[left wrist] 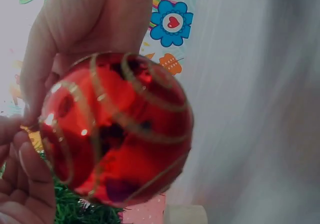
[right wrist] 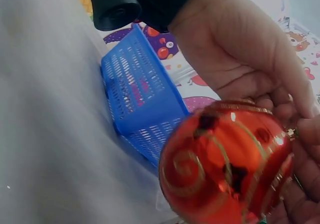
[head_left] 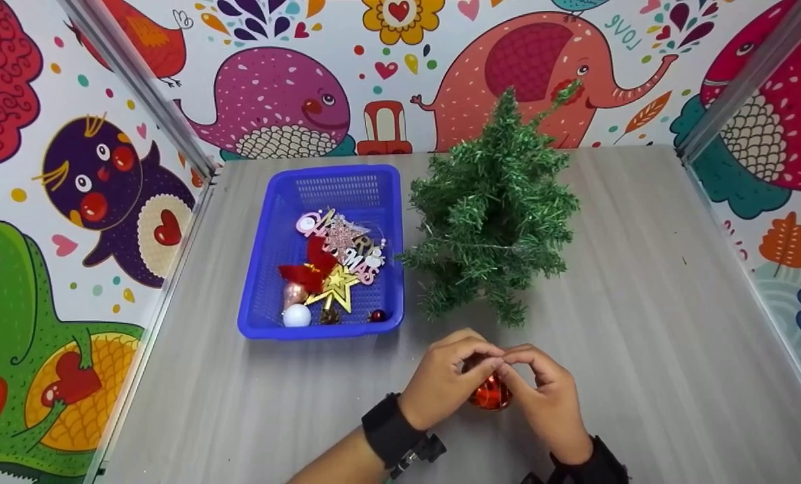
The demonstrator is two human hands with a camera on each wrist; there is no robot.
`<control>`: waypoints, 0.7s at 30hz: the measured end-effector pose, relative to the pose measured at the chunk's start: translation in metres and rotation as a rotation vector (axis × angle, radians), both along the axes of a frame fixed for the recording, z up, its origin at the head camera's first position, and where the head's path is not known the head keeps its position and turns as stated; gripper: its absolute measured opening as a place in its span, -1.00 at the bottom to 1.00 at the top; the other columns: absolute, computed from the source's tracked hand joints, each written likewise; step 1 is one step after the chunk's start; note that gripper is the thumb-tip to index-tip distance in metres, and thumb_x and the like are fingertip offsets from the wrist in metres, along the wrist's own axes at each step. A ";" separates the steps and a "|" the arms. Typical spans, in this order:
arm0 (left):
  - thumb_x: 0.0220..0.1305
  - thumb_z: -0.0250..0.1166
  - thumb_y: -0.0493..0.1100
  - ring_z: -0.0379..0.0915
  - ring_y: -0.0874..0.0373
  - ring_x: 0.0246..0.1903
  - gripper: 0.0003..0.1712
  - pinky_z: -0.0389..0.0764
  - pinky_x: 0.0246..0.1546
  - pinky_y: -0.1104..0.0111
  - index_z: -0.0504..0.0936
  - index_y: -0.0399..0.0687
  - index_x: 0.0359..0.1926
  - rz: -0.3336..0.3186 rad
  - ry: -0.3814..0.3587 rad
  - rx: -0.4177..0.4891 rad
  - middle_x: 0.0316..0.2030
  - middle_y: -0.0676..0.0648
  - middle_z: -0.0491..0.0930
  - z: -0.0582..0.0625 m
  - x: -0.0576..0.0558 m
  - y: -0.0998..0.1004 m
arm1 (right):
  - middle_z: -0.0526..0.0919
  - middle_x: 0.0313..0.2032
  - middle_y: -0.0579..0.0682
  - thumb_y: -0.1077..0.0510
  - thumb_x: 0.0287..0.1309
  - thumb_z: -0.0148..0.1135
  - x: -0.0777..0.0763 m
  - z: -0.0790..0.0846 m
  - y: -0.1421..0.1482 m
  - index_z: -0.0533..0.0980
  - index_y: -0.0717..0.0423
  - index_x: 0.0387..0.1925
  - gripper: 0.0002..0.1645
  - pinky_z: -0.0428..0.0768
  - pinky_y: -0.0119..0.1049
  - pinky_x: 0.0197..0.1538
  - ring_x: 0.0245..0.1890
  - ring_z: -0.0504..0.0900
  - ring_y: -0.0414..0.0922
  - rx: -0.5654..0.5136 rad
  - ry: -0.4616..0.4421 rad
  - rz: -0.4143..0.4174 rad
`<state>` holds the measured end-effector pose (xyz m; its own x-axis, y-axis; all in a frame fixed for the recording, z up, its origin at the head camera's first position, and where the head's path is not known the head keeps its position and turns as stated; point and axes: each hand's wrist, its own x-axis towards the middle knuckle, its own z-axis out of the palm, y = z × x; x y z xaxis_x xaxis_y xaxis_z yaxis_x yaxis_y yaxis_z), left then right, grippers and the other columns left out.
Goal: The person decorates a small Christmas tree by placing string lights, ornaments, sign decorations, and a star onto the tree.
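Red bauble point(head_left: 491, 396) sits below both hands point(head_left: 441, 382), which meet, seemingly pinching its gold cap point(right wrist: 291, 133).

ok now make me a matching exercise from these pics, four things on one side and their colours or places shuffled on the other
1. gold-swirled bauble
2. artificial Christmas tree
3. white ball
4. plastic basket

A. inside the plastic basket, at its near end
B. blue, with perforated walls
C. left hand and right hand meet at its top
D. green, right of the plastic basket in the head view

Pairs: 1-C, 2-D, 3-A, 4-B
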<state>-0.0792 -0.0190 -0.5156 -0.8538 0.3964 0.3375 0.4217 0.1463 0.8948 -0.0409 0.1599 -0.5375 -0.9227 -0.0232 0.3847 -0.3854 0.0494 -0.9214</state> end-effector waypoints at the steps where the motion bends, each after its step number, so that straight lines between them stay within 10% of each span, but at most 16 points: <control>1: 0.45 0.33 -0.06 0.51 0.38 -0.28 -0.81 0.64 -0.26 0.47 0.79 -0.03 -0.09 0.009 0.019 -0.006 -0.22 0.01 0.69 0.000 -0.001 0.000 | 0.75 -0.11 0.01 0.57 0.25 0.22 0.000 0.002 0.001 0.62 0.32 -0.15 -0.78 0.62 -0.48 0.07 -0.04 0.72 -0.19 -0.003 -0.003 -0.005; 10: 0.36 0.35 -0.37 0.63 0.15 -0.23 -0.83 0.69 -0.18 0.49 0.74 -0.20 -0.06 0.092 0.330 0.040 -0.18 -0.11 0.69 0.016 -0.014 -0.005 | 0.73 -0.18 0.03 0.64 0.10 0.29 -0.019 0.039 -0.004 0.64 0.20 -0.15 -0.61 0.58 -0.51 -0.08 -0.19 0.66 -0.24 0.163 0.189 -0.075; 21: 0.19 0.46 -0.44 0.73 0.03 -0.19 -0.82 0.74 -0.04 0.38 0.71 -0.26 -0.18 0.397 0.514 0.143 -0.23 -0.18 0.75 0.042 -0.040 -0.005 | 0.75 -0.26 0.07 0.49 0.02 0.45 -0.059 0.075 -0.027 0.69 0.17 -0.21 -0.71 0.44 -0.26 0.12 -0.11 0.61 0.01 0.420 0.451 -0.287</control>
